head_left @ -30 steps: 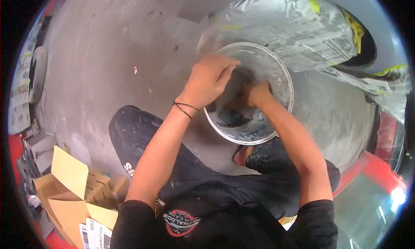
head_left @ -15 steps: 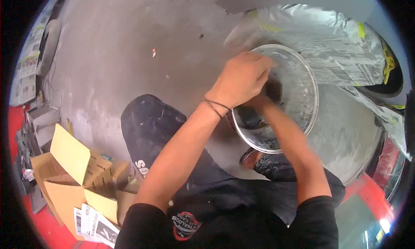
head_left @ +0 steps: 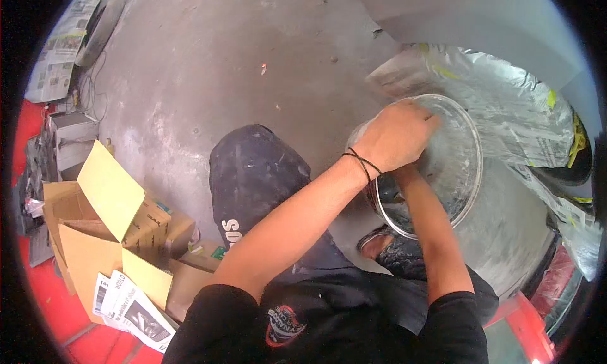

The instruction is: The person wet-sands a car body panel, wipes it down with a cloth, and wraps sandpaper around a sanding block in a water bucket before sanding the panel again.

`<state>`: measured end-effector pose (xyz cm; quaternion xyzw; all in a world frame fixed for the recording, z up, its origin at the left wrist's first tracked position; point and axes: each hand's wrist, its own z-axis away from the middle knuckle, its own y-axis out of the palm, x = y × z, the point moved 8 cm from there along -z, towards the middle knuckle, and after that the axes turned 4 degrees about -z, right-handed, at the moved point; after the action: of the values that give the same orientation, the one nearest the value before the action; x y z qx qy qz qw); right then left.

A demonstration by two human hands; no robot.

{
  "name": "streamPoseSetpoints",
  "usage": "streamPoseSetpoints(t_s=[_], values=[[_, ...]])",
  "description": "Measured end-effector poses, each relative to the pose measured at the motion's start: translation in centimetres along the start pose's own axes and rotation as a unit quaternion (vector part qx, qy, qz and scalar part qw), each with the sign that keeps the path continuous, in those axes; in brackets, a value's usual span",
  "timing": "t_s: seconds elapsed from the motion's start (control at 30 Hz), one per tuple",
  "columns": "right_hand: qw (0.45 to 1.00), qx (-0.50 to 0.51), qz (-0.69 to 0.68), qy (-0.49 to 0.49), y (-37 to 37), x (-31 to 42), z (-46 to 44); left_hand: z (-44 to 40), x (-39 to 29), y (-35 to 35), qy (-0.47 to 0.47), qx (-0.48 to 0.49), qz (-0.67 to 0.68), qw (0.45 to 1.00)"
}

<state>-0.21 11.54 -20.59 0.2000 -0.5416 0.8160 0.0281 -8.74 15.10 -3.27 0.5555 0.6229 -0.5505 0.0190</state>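
A round, pale, dust-smeared bucket is on the floor, tilted, with dark matter partly visible inside. Across its left rim, my left hand has its fingers curled together over the opening, and whatever they hold is hidden. Two dark bands circle that wrist. My right hand reaches into the bucket beneath the left one; its fingers are hidden behind the left hand.
Open cardboard boxes with newspaper stand at lower left. A tyre lies at upper left. Newspaper-and-foil covering extends beside the bucket at right. Red panels sit at lower right. My bent knee is left of the bucket.
The view has shifted, so the bucket and boxes appear displaced. My left hand has moved farther over the bucket, and my right hand, visible inside it earlier, is now mostly covered.
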Motion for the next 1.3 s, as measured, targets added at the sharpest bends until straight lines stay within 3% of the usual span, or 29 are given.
streamPoseSetpoints(t_s=[0.3,0.4,0.5,0.67,0.77,0.87,1.0,1.13,1.23,1.3], values=[[1.000,-0.009,-0.008,-0.020,-3.1,0.7,3.4,0.2,0.4,-0.1,-0.010,0.002,0.039,0.999],[0.983,0.142,0.052,0.107,-7.1,-0.5,6.7,0.2,0.3,-0.5,-0.007,0.000,0.063,0.998],[0.989,-0.030,-0.121,0.075,-15.9,1.6,12.1,-0.3,-0.1,-0.4,0.005,0.036,0.055,0.998],[0.915,-0.114,-0.308,0.235,-20.8,1.5,19.8,-0.6,-2.8,-0.8,0.002,0.102,0.107,0.989],[0.853,-0.152,-0.398,0.302,-20.4,1.0,21.4,-0.4,-3.8,-0.2,-0.073,0.129,0.373,0.916],[0.802,-0.191,-0.470,0.315,-18.9,1.3,21.2,0.6,-4.7,1.4,-0.153,0.210,0.411,0.874],[0.779,-0.237,-0.518,0.263,-18.2,1.9,20.8,0.9,-2.2,1.9,-0.252,0.180,0.365,0.878],[0.789,-0.222,-0.508,0.265,-16.6,-0.4,21.1,-1.5,-2.1,-1.9,-0.131,0.079,0.171,0.973],[0.903,-0.077,-0.365,0.214,-15.0,-0.7,19.4,-1.7,-1.2,-2.7,-0.068,-0.001,0.158,0.985],[0.935,-0.011,-0.309,0.174,-12.9,-0.4,17.5,-1.4,-0.9,-2.0,-0.057,0.015,0.129,0.990]])
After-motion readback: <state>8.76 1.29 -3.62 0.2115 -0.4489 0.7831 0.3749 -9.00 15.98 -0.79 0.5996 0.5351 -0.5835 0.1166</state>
